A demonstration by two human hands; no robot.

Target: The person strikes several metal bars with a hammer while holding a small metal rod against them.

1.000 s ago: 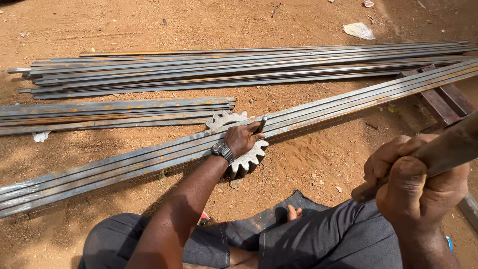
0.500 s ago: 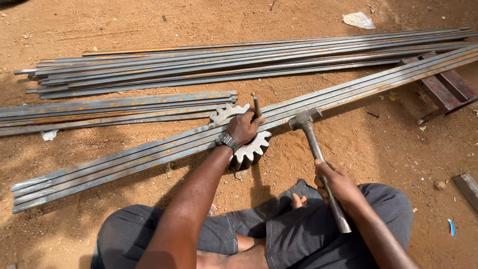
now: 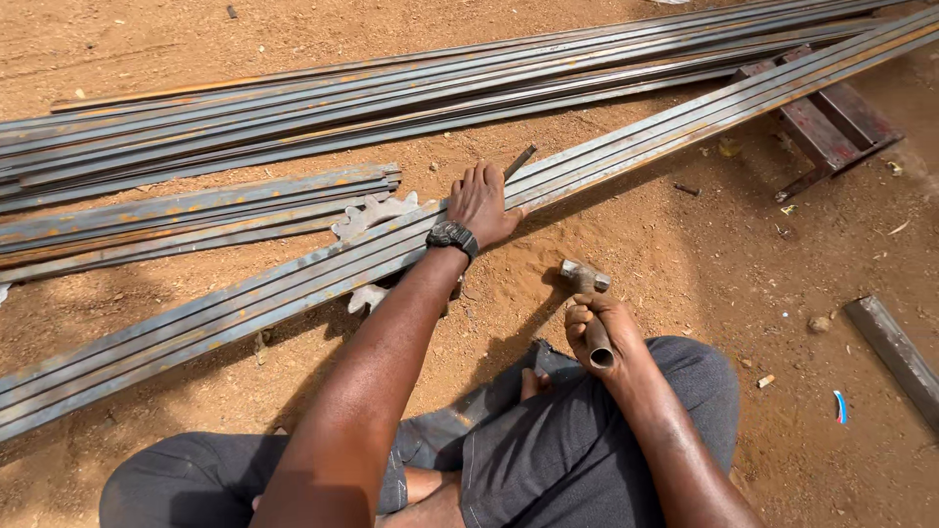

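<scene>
My left hand (image 3: pixel 481 202), with a black watch on the wrist, presses flat on a bundle of long steel bars (image 3: pixel 254 293) that runs diagonally over the sandy ground. A thin dark chisel (image 3: pixel 519 161) sticks out past its fingers. Under the bars lies a pale toothed gear wheel (image 3: pixel 377 217), mostly covered by them. My right hand (image 3: pixel 602 328) grips the round handle of a hammer (image 3: pixel 585 278); the hammer head rests low on the ground just in front of my knee. I sit with legs folded in grey trousers.
More steel bars lie in a long stack (image 3: pixel 293 108) at the back and a shorter stack (image 3: pixel 176 210) on the left. A rusty metal frame (image 3: pixel 827 127) supports the bars at the right. A loose metal piece (image 3: pixel 895 347) lies at the right edge.
My right hand brought the hammer down from a raised position to the ground near my knee. My left hand slid along the bars, from gripping the chisel to lying flat.
</scene>
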